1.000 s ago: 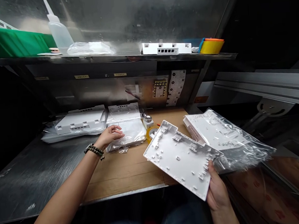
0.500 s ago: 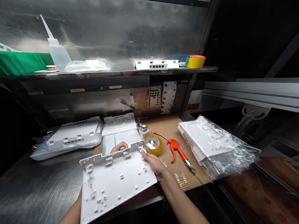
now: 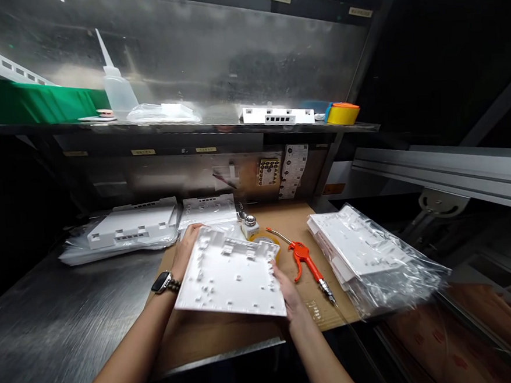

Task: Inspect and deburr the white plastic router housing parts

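Note:
Between my hands is a white plastic housing panel (image 3: 233, 280), its inner side with clips and small posts facing me. My left hand (image 3: 189, 243) grips its far left edge, with part of the fingers hidden behind the panel. On the right edge my right hand (image 3: 287, 288) is closed, thumb on the near face and the other fingers underneath. The panel is held tilted above the brown cardboard (image 3: 222, 339). Just behind its right corner, a roll of yellowish tape (image 3: 265, 237) is partly covered. An orange air blow gun (image 3: 302, 257) lies right of my right hand.
Bagged white panels (image 3: 359, 242) are stacked at right; more white housings (image 3: 131, 226) lie on plastic bags at left. Behind the held panel are another panel (image 3: 208, 209) and a small pump bottle (image 3: 249, 222). A metal shelf (image 3: 216, 126) crosses above, carrying a squeeze bottle (image 3: 119, 90).
The panel has turned and shifted right, now covering part of the tape roll. My left hand has moved from behind its top edge to its left side, bringing the wristwatch into sight.

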A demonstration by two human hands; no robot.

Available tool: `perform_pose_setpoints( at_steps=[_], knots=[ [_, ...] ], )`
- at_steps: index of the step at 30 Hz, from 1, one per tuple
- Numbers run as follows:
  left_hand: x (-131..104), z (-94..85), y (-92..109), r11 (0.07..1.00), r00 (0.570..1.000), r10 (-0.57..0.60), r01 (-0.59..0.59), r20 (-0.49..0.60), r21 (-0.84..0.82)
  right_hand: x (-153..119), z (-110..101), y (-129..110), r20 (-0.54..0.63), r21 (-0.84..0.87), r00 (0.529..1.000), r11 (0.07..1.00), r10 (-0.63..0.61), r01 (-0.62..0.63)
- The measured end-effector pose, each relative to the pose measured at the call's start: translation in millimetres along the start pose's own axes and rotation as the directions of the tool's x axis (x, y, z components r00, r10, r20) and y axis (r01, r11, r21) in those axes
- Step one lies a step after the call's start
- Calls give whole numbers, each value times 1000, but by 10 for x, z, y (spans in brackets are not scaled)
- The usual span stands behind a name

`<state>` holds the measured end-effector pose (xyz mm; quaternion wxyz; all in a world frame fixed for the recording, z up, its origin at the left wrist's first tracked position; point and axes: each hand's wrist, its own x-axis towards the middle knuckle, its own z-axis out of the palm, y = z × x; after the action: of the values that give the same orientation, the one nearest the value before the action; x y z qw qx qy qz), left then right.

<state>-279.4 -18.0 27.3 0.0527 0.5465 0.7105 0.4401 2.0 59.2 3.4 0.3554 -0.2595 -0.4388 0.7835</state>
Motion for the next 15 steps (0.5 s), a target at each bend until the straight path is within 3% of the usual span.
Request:
perform_pose_setpoints(
  at_steps=[3, 4, 6, 7, 8, 11, 13, 15],
  knots=[
    [-17, 48, 236, 998, 996, 28, -24, 79, -61, -251, -165, 17, -175, 43, 982, 996, -70, 79],
    [-22, 67, 311, 995, 991, 38, -27, 127, -91, -360, -221, 64, -276, 32, 954, 990, -121, 135],
    [-23, 111, 445, 988, 976, 38, -4, 216, -156, -575, -323, 210, -454, -89, 852, 965, -260, 247],
    [-20, 135, 502, 982, 968, 28, 19, 249, -188, -665, -366, 295, -479, -192, 807, 939, -344, 286],
    [-15, 161, 552, 975, 962, 17, 45, 273, -217, -735, -402, 378, -447, -304, 785, 899, -428, 317],
    [6, 241, 666, 956, 961, -2, 82, 277, -280, -823, -469, 567, -129, -532, 822, 738, -554, 414],
    [9, 287, 714, 956, 976, 5, 60, 219, -286, -819, -483, 629, 41, -577, 828, 663, -560, 477],
    [-13, 320, 744, 969, 995, 18, 6, 94, -249, -818, -474, 657, 98, -587, 821, 633, -563, 504]
  ],
)
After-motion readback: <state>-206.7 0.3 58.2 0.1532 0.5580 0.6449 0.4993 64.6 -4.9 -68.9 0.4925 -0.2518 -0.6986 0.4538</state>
